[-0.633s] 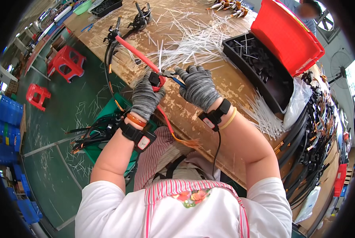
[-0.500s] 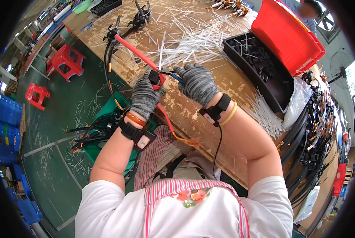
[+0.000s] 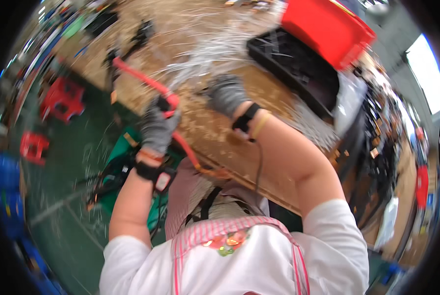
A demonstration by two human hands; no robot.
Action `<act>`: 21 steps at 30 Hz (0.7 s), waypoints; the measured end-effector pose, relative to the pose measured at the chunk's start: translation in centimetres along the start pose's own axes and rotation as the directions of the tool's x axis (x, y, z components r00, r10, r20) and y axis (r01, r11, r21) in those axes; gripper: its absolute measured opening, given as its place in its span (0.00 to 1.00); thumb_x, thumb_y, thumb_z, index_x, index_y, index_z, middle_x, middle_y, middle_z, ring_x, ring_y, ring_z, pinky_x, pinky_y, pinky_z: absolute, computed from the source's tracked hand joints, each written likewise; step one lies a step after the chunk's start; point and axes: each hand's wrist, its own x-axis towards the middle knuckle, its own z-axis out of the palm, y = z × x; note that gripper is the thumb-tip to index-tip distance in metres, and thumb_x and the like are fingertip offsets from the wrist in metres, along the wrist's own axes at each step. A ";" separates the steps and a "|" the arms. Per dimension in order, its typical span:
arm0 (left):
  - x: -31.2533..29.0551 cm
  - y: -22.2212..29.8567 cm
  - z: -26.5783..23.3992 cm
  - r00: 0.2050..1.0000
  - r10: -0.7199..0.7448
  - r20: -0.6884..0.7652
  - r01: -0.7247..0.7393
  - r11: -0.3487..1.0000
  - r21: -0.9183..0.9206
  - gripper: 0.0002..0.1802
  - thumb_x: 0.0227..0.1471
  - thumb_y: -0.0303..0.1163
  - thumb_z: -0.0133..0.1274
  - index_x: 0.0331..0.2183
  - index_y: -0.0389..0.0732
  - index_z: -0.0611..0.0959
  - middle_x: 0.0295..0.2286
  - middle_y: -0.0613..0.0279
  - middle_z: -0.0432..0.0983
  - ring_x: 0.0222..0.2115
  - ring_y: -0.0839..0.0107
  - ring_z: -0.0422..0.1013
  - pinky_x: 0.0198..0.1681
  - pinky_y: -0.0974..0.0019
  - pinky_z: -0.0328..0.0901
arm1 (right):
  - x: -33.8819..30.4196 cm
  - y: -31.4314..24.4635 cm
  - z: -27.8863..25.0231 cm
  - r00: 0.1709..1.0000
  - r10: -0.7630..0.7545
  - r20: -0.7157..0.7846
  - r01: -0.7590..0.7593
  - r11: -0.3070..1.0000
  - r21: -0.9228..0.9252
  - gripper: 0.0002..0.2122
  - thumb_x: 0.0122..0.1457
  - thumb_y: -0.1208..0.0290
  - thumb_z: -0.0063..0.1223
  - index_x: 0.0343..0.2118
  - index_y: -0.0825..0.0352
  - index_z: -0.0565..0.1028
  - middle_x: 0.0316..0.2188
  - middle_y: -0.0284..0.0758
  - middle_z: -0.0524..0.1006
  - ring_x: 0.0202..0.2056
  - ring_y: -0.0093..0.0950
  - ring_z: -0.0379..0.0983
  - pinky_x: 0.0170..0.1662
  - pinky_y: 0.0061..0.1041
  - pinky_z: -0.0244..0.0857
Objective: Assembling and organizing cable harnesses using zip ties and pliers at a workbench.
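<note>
My gloved left hand (image 3: pixel 157 129) is closed around a red cable (image 3: pixel 140 76) at the table's near edge. A small black block (image 3: pixel 162 104) sits by its fingers, beside a red loop of the cable. Above the hand the cable runs to a black clamp-like part (image 3: pixel 113 55); below, it hangs to a frayed copper end (image 3: pixel 221 173). To the right, apart from the cable, my gloved right hand (image 3: pixel 227 93) is closed. The dark tip of blue-handled cutters (image 3: pixel 204 91) pokes out from its fingers; blur hides the rest.
White plastic strips (image 3: pixel 205 61) litter the table (image 3: pixel 274 167). A black tray (image 3: pixel 293 73) of dark pieces and a red crate (image 3: pixel 323 32) stand at the back right. Cables (image 3: pixel 372 128) are heaped right. A green bin (image 3: pixel 117 206) and red stools (image 3: pixel 62 98) are left.
My right hand has drawn away from the black block and the cable, with the cutters still in it. My left hand keeps its hold. The whole view has shifted and blurred.
</note>
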 end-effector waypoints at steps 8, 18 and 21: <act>-1.9 4.9 -5.6 0.874 0.475 0.104 -0.463 0.747 0.477 0.31 0.39 0.33 0.64 0.48 0.38 0.75 0.43 0.49 0.74 0.44 0.51 0.70 0.49 0.55 0.65 | -6.1 -3.1 -9.9 0.491 -0.356 -0.795 0.475 0.874 -0.098 0.20 0.55 0.67 0.46 0.51 0.66 0.69 0.59 0.44 0.64 0.60 0.43 0.59 0.65 0.46 0.46; -1.2 16.2 -7.7 0.537 0.800 0.265 -0.835 0.461 0.299 0.34 0.44 0.38 0.62 0.53 0.40 0.71 0.46 0.55 0.71 0.50 0.52 0.66 0.57 0.49 0.57 | -17.9 1.6 -20.2 0.843 -0.427 -0.328 0.335 0.893 -0.302 0.07 0.48 0.66 0.49 0.16 0.59 0.71 0.14 0.27 0.70 0.21 0.29 0.71 0.34 0.33 0.69; -0.2 18.3 -7.8 0.460 0.887 -0.044 -0.842 0.451 0.295 0.32 0.49 0.37 0.60 0.53 0.39 0.70 0.48 0.54 0.70 0.51 0.53 0.65 0.56 0.52 0.58 | -21.5 4.9 -21.8 0.950 -0.189 -0.247 -0.044 0.703 -0.710 0.07 0.46 0.66 0.51 0.15 0.56 0.73 0.14 0.27 0.72 0.20 0.26 0.73 0.20 0.28 0.66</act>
